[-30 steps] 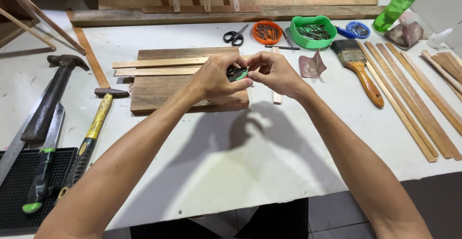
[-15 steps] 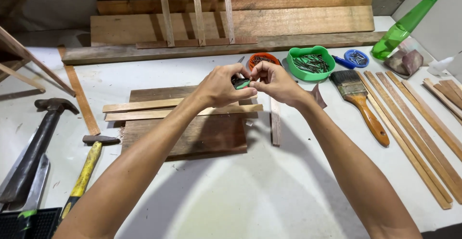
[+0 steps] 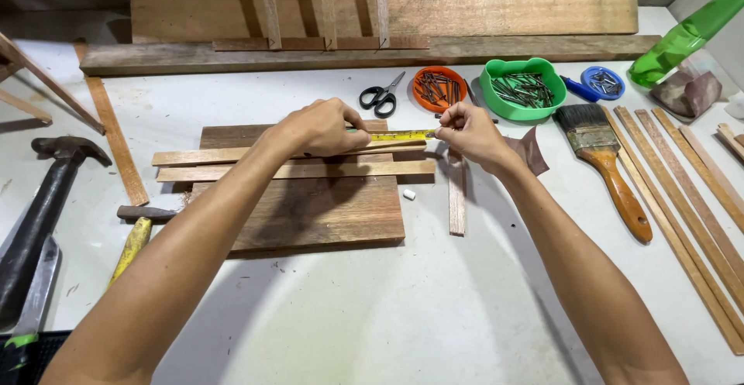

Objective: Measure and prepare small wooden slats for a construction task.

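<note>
- Stretching between the two hands is a yellow tape measure blade (image 3: 401,134), pulled out flat and level just above the upper of two thin wooden slats (image 3: 291,153).
- Left hand (image 3: 314,128): curled shut around the tape measure's case (the case itself is almost wholly hidden inside the fist), knuckles up, resting on or just over the upper slat.
- Right hand (image 3: 467,131): fingers pinched together on the free end of the blade, just past the right end of the slats; the rest of the hand is loosely folded.
- The blade runs left to right from one fist to the other, so it lies squarely between the hands and touches both.
- Both slats lie side by side across a dark wooden board (image 3: 310,207) on the white desk (image 3: 372,307); a third, shorter slat (image 3: 457,195) lies upright on the desk beside the board's right edge, under the right wrist.
- Beyond the hands: black-handled scissors (image 3: 381,95), an orange dish of nails (image 3: 439,88), a green tub of nails (image 3: 522,87) and a small blue dish (image 3: 603,82).
- To the right, well apart: a paintbrush (image 3: 608,164) with a wooden handle and a row of long thin strips (image 3: 690,199).
- To the left: a hammer (image 3: 46,199) and a yellow-handled tool (image 3: 132,238).
</note>
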